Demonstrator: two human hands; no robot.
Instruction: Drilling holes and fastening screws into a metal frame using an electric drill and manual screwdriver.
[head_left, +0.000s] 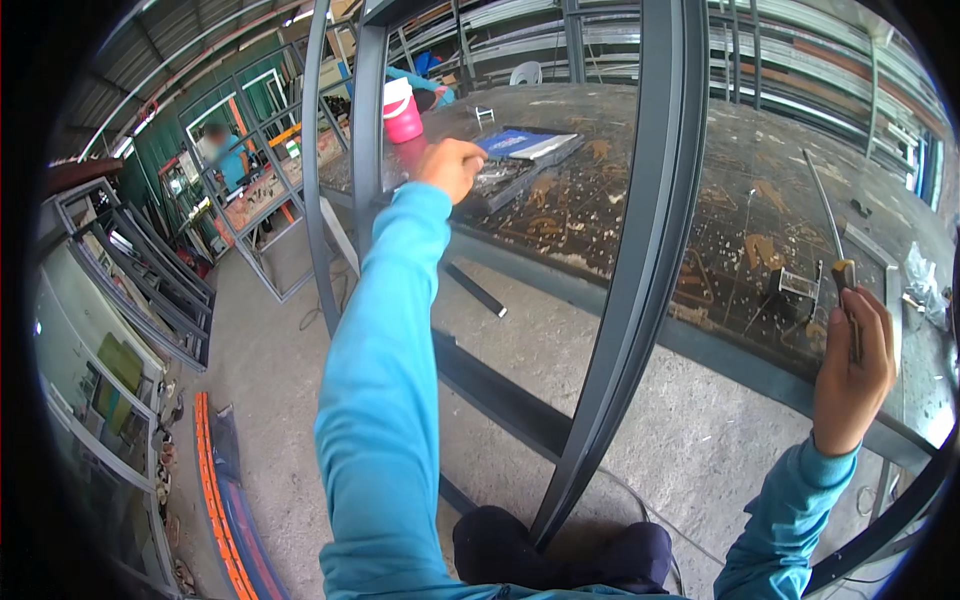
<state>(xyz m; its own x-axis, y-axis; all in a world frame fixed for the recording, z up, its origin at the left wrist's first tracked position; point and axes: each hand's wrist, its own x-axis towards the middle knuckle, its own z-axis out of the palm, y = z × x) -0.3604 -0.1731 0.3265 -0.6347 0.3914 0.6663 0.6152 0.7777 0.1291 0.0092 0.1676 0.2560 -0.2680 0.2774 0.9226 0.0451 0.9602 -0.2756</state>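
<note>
My left hand [450, 168] reaches past a dark grey metal frame [655, 220] and hovers over a shallow tray [495, 205] of small bits on the workbench. Its fingers are pinched together; whether anything tiny is between them cannot be made out. A blue and white packet [530, 146] lies across the tray's far side. Over at the right, my right hand [857, 350] is closed around the dark and yellow handle of a long screwdriver [825, 200], its shaft pointing up and away. Just left of that hand a small metal bracket [797, 283] rests on the bench.
The workbench [720, 250] is strewn with chips and scraps. A pink jug [402, 112] stands behind the frame's left upright. Window frames [150, 270] lean at the left, near an orange strip [215, 490] on the floor. A person [230, 165] is in the left background.
</note>
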